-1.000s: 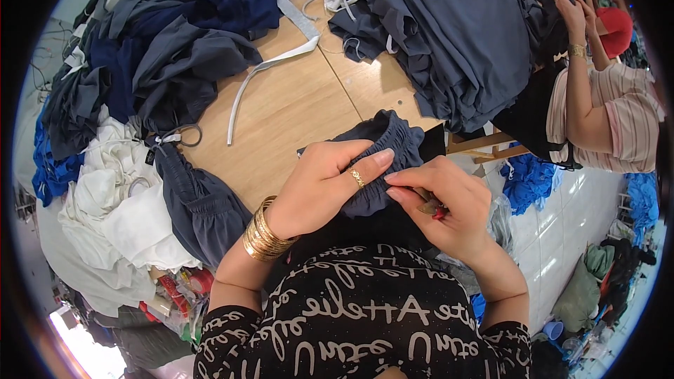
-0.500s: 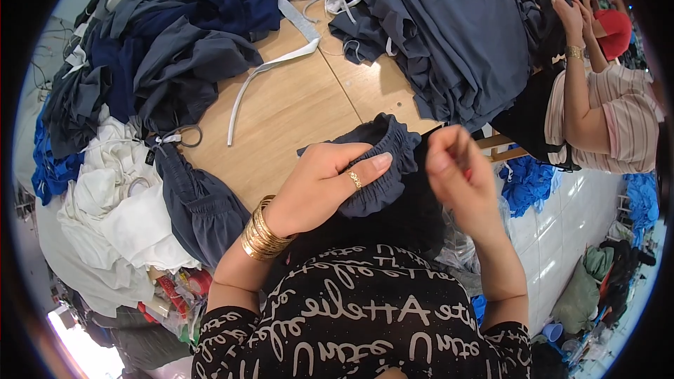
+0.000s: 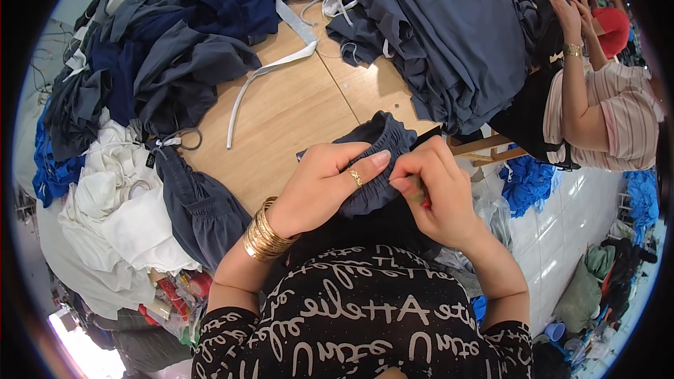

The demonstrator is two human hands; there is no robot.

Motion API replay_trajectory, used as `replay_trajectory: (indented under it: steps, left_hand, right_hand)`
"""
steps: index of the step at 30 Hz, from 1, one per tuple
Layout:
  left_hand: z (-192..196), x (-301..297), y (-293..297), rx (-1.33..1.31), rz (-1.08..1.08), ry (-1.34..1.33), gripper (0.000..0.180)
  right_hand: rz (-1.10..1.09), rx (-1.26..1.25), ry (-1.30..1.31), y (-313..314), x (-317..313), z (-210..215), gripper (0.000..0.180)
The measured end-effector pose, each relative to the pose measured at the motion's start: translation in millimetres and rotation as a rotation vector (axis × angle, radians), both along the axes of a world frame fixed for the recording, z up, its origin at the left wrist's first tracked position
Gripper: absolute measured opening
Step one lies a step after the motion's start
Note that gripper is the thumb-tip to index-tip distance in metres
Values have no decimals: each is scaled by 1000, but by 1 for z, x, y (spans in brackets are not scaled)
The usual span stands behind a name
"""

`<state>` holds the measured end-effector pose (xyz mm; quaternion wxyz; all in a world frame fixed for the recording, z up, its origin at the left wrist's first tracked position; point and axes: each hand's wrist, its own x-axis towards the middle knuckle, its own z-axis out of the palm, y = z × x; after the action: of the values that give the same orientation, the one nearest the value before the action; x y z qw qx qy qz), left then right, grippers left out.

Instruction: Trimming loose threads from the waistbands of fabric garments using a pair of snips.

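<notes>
A dark grey garment (image 3: 379, 193) with a gathered elastic edge is bunched up in front of me. My left hand (image 3: 319, 184) grips it, the thumb lying across the gathers and the other fingers mostly hidden beneath the cloth. At the garment's right side my right hand (image 3: 444, 195) is closed, thumb and forefinger pinched together by the gathers. A small red and yellowish-green bit shows inside that hand, but its kind cannot be made out. Left of my left wrist, another dark grey elasticated garment (image 3: 203, 200) hangs over the table edge.
Piles of dark grey clothes (image 3: 449, 35) and navy clothes (image 3: 225, 0) cover the far part of the wooden table (image 3: 288, 116). A white strip (image 3: 256, 74) lies between them. White cloth (image 3: 126, 210) is heaped at left. On the right, a person in a striped top (image 3: 611, 116) handles dark cloth.
My right hand has moved left and slightly down, up against the gathered edge of the garment. My left hand keeps its grip in nearly the same place.
</notes>
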<state>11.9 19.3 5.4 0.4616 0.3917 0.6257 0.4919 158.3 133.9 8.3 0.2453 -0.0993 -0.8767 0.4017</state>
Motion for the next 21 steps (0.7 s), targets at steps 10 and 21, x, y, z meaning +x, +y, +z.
replay_trajectory:
  steps: [10, 21]
  left_hand:
    - [1, 4, -4, -1, 87, -96, 31]
    - [7, 2, -2, 10, 39, 118, 31]
  right_hand:
    - [-32, -814, -476, 8, 10, 42, 7]
    - [124, -864, -746, 5, 6, 39, 24]
